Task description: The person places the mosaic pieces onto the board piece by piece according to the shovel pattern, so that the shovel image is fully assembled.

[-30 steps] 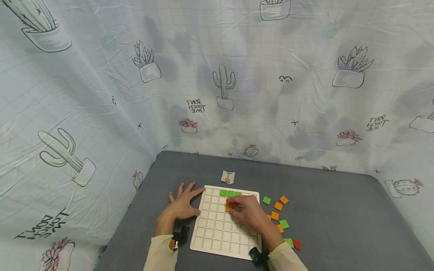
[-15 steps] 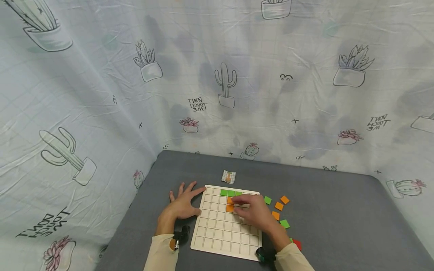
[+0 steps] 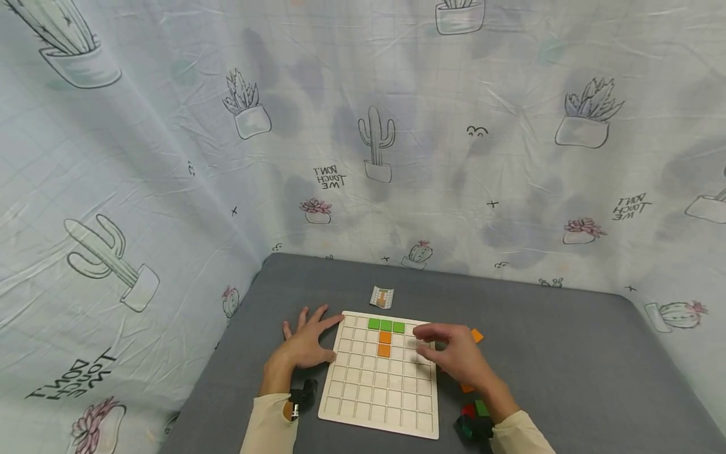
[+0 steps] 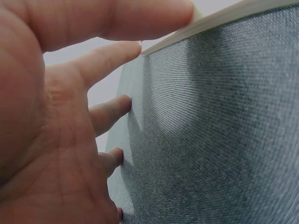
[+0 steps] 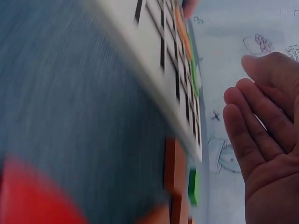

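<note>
A pale wooden grid board (image 3: 363,384) lies on the grey table. Three green square tiles (image 3: 386,325) fill neighbouring cells in its far row, and two orange square tiles (image 3: 384,343) run down below the middle one. My left hand (image 3: 306,343) is spread flat at the board's left side; its thumb and index fingertips (image 4: 180,14) touch the edge. Over the right part of the board hovers my right hand (image 3: 454,353), thumb and fingers apart. In the right wrist view nothing is between the right hand's (image 5: 273,144) loosely bent fingers.
Right of the board lie loose tiles, partly hidden by the right arm: an orange tile (image 3: 478,335), a green tile (image 3: 481,408) and a red piece (image 3: 468,410). A small printed card (image 3: 382,297) lies beyond the board. Patterned cloth (image 3: 454,189) hangs behind the table.
My right hand has let go of the lower orange tile, leaving it in its cell, and moved right across the board. The left hand has stayed at the edge.
</note>
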Available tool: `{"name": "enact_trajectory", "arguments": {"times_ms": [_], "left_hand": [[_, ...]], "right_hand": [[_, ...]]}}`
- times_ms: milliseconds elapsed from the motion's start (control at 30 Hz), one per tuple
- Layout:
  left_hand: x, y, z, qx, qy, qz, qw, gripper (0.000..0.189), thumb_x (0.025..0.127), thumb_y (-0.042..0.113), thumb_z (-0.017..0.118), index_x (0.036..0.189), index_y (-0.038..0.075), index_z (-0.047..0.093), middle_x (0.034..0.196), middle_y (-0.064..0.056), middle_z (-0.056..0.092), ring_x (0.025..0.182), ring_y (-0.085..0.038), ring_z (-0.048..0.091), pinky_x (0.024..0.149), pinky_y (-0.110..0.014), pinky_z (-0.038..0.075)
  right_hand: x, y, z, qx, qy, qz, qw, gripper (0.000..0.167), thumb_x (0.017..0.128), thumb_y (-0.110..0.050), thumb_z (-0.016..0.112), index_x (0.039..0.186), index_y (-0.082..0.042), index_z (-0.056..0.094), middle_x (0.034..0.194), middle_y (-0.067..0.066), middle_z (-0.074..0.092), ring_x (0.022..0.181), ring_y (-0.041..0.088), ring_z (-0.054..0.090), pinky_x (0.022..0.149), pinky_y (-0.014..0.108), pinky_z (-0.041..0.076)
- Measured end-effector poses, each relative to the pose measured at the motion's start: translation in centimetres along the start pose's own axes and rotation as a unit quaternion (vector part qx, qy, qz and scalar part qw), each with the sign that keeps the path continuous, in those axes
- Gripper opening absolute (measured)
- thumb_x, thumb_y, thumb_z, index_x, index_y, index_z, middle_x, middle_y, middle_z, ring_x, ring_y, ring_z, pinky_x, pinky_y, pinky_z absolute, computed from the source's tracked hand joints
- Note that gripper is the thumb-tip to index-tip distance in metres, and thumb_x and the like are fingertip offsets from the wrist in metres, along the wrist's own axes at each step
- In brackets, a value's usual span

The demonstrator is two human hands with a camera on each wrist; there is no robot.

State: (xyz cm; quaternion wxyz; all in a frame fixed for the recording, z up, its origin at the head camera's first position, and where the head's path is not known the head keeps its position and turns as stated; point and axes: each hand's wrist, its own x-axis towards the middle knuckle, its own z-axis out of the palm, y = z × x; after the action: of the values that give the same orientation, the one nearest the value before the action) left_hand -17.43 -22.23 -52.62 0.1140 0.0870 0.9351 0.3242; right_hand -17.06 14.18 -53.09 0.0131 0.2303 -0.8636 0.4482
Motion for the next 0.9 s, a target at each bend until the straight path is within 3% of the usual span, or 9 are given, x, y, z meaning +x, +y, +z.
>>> {"name": "enact_trajectory", "arguments": {"times_ms": [233,467,900], "left_hand": [[0.0,0.0,0.0,0.001,0.002,-0.001,1.0000,0.085,0.085,0.012,0.090,0.162,0.024,0.056,0.180,-0.017,0.028,0.167,-0.058,0.003,0.118,-0.092,-0.007],[0.0,-0.2,0.1,-0.002,0.001,-0.002,1.0000,0.085,0.085,0.012,0.090,0.162,0.024,0.056,0.180,-0.017,0.028,0.167,-0.058,0.003,0.118,-0.091,-0.007],[-0.1,0.0,-0.1,-0.004,-0.001,0.001,1.0000,0.085,0.085,0.012,0.090,0.162,0.024,0.056,0.180,-0.017,0.027,0.167,-0.059,0.003,0.118,-0.091,-0.007]], "right_hand": [[-1.2,1.7,-3.0,-0.001,0.001,0.029,0.9996,0.033,0.095,-0.013,0.086,0.127,-0.009,0.081,0.121,0.005,0.083,0.110,0.025,0.079,0.096,0.047,0.066],[-1.9,3.7,-6.0,-0.012,0.004,0.041,0.9991,0.034,0.096,-0.017,0.086,0.129,-0.012,0.080,0.124,0.005,0.082,0.111,0.025,0.080,0.090,0.033,0.066],[-1.8,6.1,-9.3,-0.048,0.006,0.033,0.9983,0.034,0.092,-0.010,0.089,0.126,-0.009,0.081,0.121,0.007,0.082,0.105,0.022,0.081,0.088,0.035,0.066]]}}
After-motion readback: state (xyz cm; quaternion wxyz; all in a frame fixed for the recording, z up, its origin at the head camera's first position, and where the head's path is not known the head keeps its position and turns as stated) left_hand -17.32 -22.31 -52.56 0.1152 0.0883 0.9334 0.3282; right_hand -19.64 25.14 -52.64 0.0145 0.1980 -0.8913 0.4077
